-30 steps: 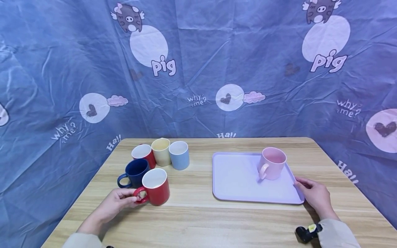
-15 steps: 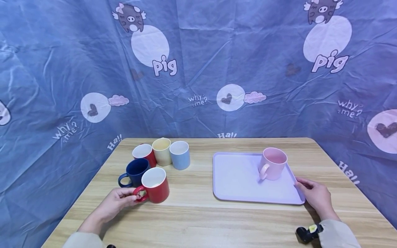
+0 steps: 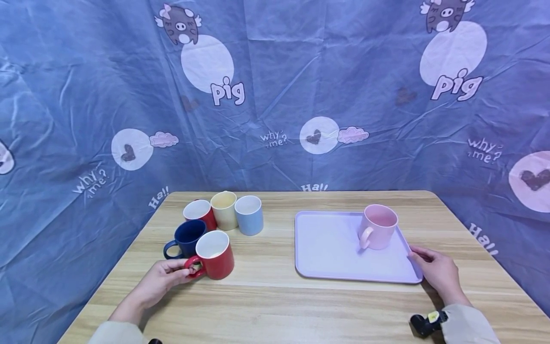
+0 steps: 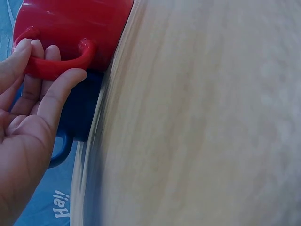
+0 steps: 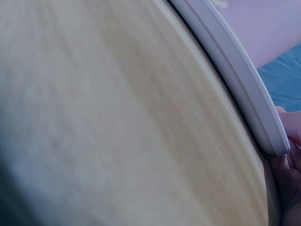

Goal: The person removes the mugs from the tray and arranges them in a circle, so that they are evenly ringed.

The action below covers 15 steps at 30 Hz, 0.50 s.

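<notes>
My left hand (image 3: pixel 165 282) pinches the handle of a red mug (image 3: pixel 221 260) with a white inside, which stands upright at the front of the mug group. In the left wrist view the thumb and fingers close around the red handle (image 4: pixel 59 67). Just behind the red mug is a dark blue mug (image 3: pixel 189 237), its handle turned left. On the right, my right hand (image 3: pixel 439 274) holds the right rim of a lilac tray (image 3: pixel 331 260). The right wrist view shows fingers (image 5: pixel 291 123) at the tray's rim. A pink mug (image 3: pixel 378 234) stands on the tray.
Behind the dark blue mug stand a second red mug (image 3: pixel 208 220), a cream mug (image 3: pixel 225 215) and a light blue mug (image 3: pixel 250 219), close together. The wooden table (image 3: pixel 275 306) meets a blue printed cloth (image 3: pixel 275 162) at its back and sides.
The red mug in my left hand has shifted slightly away from me, nearer the dark blue mug. My right hand, the tray and the pink mug stay in place.
</notes>
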Tool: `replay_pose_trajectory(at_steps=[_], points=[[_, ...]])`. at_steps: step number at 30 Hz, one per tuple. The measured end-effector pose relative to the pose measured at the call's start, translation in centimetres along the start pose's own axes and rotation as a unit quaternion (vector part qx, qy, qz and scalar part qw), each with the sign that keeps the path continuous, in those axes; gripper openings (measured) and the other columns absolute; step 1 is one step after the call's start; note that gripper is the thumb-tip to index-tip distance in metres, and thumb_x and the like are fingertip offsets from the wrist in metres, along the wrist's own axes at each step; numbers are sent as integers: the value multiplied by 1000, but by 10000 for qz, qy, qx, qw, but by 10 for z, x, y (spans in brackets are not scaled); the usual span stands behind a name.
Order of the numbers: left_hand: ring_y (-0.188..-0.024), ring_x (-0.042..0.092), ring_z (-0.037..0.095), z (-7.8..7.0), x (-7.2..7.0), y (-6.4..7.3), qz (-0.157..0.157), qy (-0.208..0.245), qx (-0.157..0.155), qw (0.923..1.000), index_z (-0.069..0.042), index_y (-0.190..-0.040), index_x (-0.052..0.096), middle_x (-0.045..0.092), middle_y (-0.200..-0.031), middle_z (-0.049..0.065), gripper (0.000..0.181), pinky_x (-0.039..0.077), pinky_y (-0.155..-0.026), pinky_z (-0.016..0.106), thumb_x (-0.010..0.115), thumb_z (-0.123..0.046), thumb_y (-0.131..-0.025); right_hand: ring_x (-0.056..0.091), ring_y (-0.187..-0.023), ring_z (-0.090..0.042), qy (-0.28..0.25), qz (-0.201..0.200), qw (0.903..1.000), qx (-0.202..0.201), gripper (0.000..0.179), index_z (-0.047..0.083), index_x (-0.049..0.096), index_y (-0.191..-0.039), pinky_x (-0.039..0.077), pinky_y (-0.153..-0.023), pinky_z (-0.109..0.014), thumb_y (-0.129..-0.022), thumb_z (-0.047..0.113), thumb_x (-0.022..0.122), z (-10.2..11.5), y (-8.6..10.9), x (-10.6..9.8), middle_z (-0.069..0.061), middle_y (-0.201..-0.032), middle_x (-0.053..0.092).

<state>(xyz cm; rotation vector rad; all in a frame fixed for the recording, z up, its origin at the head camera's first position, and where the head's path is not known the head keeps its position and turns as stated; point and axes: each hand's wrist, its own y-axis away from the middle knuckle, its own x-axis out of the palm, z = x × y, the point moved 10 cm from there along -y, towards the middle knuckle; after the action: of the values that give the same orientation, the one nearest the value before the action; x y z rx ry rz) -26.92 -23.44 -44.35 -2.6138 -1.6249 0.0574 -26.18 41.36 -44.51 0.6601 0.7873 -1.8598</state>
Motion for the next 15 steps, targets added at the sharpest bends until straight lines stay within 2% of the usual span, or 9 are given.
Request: replay_pose_trajectory(at_steps=[3, 7, 12, 15], points=[[-95, 65, 15, 0, 0, 0, -25, -4, -19, 10000, 18, -113, 57, 70, -101, 4, 24, 51, -84, 29, 53, 4, -94, 47, -109, -54, 16, -12, 10000, -4, 41, -6, 64, -114, 39, -82, -57, -93, 29, 61, -1, -1, 0, -32, -112, 58], [-95, 65, 15, 0, 0, 1, -42, 89, -33, 9999, 14, -112, 60, 70, -100, 4, 22, 51, -84, 29, 53, 4, -94, 48, -109, -54, 2, -17, 10000, 3, 41, -5, 64, -114, 39, -83, -57, -93, 29, 61, -2, -1, 1, -32, -112, 58], [-100, 64, 15, -4, 2, 1, 44, 260, 127, 9996, -4, -114, 68, 69, -106, 5, 29, 51, -85, 31, 52, 8, -93, 48, -109, -54, -16, -9, 10000, 13, 41, -6, 64, -114, 39, -83, -57, -93, 29, 61, -3, -1, 1, -32, -111, 59], [-101, 64, 16, -8, 2, 2, -38, 63, 170, 9998, -10, -117, 67, 68, -109, 4, 34, 52, -84, 30, 56, 8, -91, 48, -109, -53, -35, -9, 10000, 17, 41, -6, 65, -114, 39, -82, -56, -93, 30, 62, -3, -1, 1, -31, -109, 60]])
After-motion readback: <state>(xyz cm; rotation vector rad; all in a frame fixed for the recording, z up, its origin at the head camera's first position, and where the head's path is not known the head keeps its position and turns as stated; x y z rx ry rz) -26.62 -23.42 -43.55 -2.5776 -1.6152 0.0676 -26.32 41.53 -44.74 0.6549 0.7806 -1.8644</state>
